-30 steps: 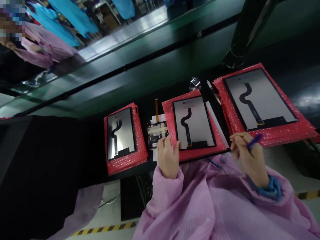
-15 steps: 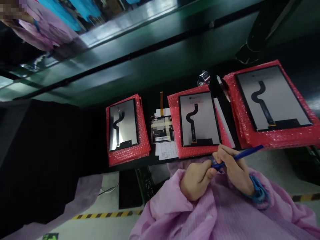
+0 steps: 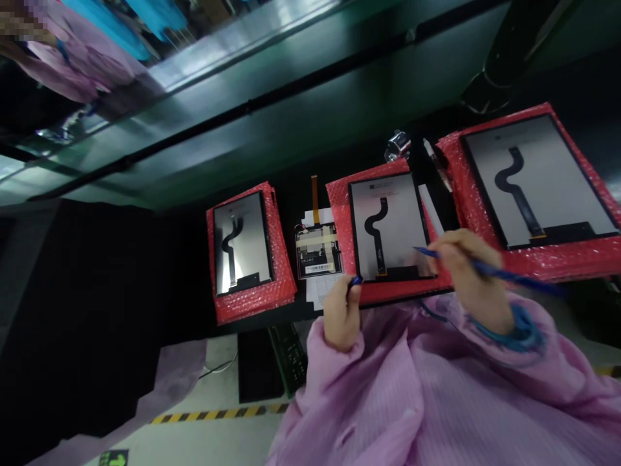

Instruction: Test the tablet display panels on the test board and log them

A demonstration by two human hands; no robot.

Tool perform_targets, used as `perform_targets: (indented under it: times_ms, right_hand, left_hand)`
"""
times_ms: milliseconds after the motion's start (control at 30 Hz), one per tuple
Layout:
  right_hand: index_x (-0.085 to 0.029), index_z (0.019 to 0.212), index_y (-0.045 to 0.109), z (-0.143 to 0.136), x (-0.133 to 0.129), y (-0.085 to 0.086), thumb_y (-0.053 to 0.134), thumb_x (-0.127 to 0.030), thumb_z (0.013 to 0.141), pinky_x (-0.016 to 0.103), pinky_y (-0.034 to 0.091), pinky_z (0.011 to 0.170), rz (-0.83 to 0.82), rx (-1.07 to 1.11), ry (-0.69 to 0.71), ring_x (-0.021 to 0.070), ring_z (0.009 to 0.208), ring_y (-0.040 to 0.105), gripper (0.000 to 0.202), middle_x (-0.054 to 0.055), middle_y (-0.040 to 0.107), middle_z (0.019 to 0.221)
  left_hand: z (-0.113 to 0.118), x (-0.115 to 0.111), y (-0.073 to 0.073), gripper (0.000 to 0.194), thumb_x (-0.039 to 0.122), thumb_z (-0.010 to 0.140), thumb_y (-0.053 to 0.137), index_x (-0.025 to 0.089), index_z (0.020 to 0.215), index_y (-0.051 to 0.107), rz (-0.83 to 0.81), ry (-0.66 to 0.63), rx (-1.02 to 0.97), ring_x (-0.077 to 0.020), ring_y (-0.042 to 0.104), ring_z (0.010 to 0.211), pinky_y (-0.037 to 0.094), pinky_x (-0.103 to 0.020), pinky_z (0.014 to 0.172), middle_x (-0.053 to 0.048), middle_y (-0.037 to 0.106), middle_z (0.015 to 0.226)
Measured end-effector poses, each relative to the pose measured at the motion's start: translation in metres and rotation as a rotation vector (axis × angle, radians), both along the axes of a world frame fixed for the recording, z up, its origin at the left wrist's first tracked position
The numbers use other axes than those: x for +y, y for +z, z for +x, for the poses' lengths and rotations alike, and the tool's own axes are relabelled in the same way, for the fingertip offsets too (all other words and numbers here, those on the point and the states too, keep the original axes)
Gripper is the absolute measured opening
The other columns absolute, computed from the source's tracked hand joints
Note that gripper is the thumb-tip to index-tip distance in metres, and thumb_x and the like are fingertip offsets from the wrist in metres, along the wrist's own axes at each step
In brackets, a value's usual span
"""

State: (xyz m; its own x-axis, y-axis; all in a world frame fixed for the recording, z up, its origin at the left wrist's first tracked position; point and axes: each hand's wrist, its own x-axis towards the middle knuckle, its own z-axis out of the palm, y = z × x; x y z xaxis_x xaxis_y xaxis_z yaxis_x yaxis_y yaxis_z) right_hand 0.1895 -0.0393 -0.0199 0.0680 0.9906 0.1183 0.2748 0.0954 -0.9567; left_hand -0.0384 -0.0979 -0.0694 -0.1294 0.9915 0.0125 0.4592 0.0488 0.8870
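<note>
My right hand grips a blue pen, its tip pointing left over the middle display panel. Whether the tip touches the panel I cannot tell. In my closed left hand is a small dark blue pen cap, near the table's front edge. The panel lies grey side up with a curved black ribbon cable, on red bubble wrap. To its left, a small circuit board assembly with an orange flex cable rests on white papers.
Similar panels lie on red bubble wrap at the left and right. Behind the middle one are a shiny metal object and a white pen. A black box-like shape stands at left. Another person's pink sleeve shows top left.
My hands have separated: the cap has come off the pen. My left hand moved left with the cap, while the right moved up over the middle panel's lower right corner with the pen turned leftward.
</note>
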Motion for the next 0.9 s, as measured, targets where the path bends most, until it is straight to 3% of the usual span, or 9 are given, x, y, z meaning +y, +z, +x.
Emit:
perform_targets:
  times_ms: [100,200,267,400,533,733,833,900]
  right_hand:
    - [-0.022,0.086,0.063,-0.024,0.005,-0.028,0.065,-0.037,0.089,0.028,0.049,0.060,-0.033,-0.004,0.138,0.0147,0.068,0.061,0.015,0.002,0.064,0.080]
    - [-0.022,0.077,0.055,-0.036,0.008,-0.049,0.062,-0.034,0.087,0.026,0.044,0.056,-0.044,-0.068,0.076,0.0124,0.059,0.056,0.016,-0.001,0.059,0.068]
    - [-0.023,0.067,0.045,-0.036,0.007,-0.054,0.061,-0.033,0.086,0.026,0.037,0.052,-0.031,-0.157,0.015,0.0105,0.051,0.047,0.026,-0.004,0.049,0.057]
    - [-0.023,0.059,0.034,-0.033,0.006,-0.053,0.058,-0.034,0.086,0.026,0.033,0.052,-0.036,-0.267,0.042,0.0097,0.048,0.039,0.037,-0.004,0.040,0.050]
    - [-0.023,0.061,0.035,-0.034,0.006,-0.052,0.057,-0.036,0.088,0.027,0.034,0.053,-0.035,-0.297,0.090,0.0105,0.049,0.044,0.036,-0.003,0.046,0.052]
    - [-0.023,0.060,0.036,-0.036,0.007,-0.052,0.054,-0.035,0.087,0.027,0.033,0.053,-0.030,-0.333,0.099,0.0098,0.048,0.040,0.035,-0.003,0.044,0.051]
    - [-0.023,0.058,0.035,-0.036,0.006,-0.051,0.057,-0.037,0.085,0.026,0.033,0.051,-0.035,-0.279,0.075,0.0095,0.047,0.039,0.038,-0.004,0.040,0.049]
    - [-0.023,0.059,0.038,-0.032,0.004,-0.046,0.060,-0.038,0.086,0.026,0.034,0.048,-0.063,-0.116,0.035,0.0098,0.046,0.043,0.038,-0.004,0.043,0.050]
  left_hand:
    - [0.016,0.019,-0.021,0.064,0.068,0.103,0.029,0.016,0.111,0.067,0.105,0.009,0.225,-0.0245,0.072,0.093,0.055,-0.039,0.085,-0.015,0.077,0.105]
    - [0.025,0.025,-0.037,0.061,0.060,0.106,0.026,0.015,0.113,0.067,0.166,0.034,0.317,-0.0238,0.074,0.093,0.056,-0.037,0.084,-0.015,0.078,0.104]
    - [0.025,0.023,-0.041,0.058,0.056,0.107,0.027,0.015,0.112,0.067,0.215,0.038,0.348,-0.0229,0.074,0.092,0.056,-0.035,0.083,-0.015,0.078,0.102]
    - [0.025,0.020,-0.041,0.054,0.053,0.108,0.028,0.016,0.111,0.068,0.212,0.035,0.368,-0.0223,0.073,0.090,0.056,-0.035,0.082,-0.014,0.077,0.101]
    - [0.026,0.021,-0.040,0.052,0.051,0.108,0.030,0.015,0.111,0.068,0.228,0.031,0.352,-0.0224,0.073,0.092,0.056,-0.035,0.084,-0.015,0.077,0.102]
    - [0.025,0.021,-0.040,0.054,0.053,0.108,0.030,0.016,0.111,0.068,0.192,0.023,0.348,-0.0221,0.073,0.094,0.056,-0.035,0.085,-0.014,0.077,0.102]
    - [0.024,0.021,-0.039,0.054,0.054,0.108,0.030,0.016,0.110,0.068,0.197,0.019,0.347,-0.0218,0.073,0.094,0.056,-0.034,0.085,-0.014,0.077,0.103]
    - [0.024,0.021,-0.039,0.054,0.054,0.108,0.030,0.016,0.110,0.068,0.211,0.023,0.356,-0.0219,0.074,0.093,0.056,-0.034,0.084,-0.014,0.078,0.102]
